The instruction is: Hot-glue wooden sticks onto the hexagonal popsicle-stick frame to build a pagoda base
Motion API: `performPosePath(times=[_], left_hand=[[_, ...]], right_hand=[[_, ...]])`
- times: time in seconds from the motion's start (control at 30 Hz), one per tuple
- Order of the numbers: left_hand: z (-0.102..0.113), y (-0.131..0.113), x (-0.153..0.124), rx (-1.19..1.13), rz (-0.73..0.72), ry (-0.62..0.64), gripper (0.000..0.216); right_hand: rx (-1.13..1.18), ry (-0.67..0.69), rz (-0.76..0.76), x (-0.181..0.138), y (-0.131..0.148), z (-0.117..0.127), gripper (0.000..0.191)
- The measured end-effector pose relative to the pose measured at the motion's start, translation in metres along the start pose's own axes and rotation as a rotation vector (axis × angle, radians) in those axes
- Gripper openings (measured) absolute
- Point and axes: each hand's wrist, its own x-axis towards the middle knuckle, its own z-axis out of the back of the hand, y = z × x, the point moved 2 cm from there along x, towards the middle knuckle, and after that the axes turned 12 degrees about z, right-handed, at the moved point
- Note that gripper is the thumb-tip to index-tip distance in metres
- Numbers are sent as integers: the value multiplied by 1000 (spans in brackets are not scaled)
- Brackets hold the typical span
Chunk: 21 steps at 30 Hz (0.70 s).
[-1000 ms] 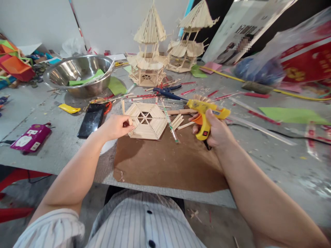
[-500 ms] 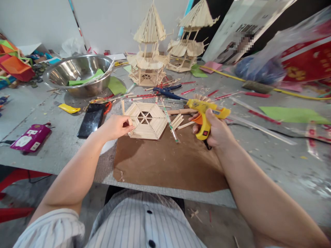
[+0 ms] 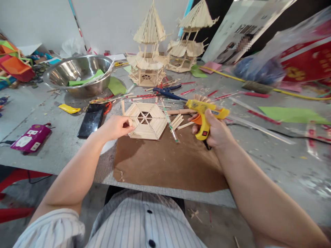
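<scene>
Two hands are engaged: the left hand [image 3: 116, 126] pinches the left edge of the hexagonal stick panel [image 3: 146, 120], which lies on the bench [image 3: 51, 151]. It is judged light and fragile, best held by its rim. The right hand [image 3: 216, 132] is closed around the glue gun [image 3: 205, 113].

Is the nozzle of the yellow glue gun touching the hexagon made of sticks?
No, the yellow glue gun in the right hand points left but stays apart from the stick hexagon, which the left hand touches.

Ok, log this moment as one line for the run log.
left hand: holds edge of hexagonal stick panel | right hand: grips yellow glue gun | panel on brown mat | nozzle apart from panel
</scene>
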Motion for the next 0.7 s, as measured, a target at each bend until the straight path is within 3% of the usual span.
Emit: performPosePath(times=[0.7], left_hand=[[0, -1, -1, -27, -9, 31, 15]], right_hand=[[-44, 10, -13, -1, -2, 0, 36]])
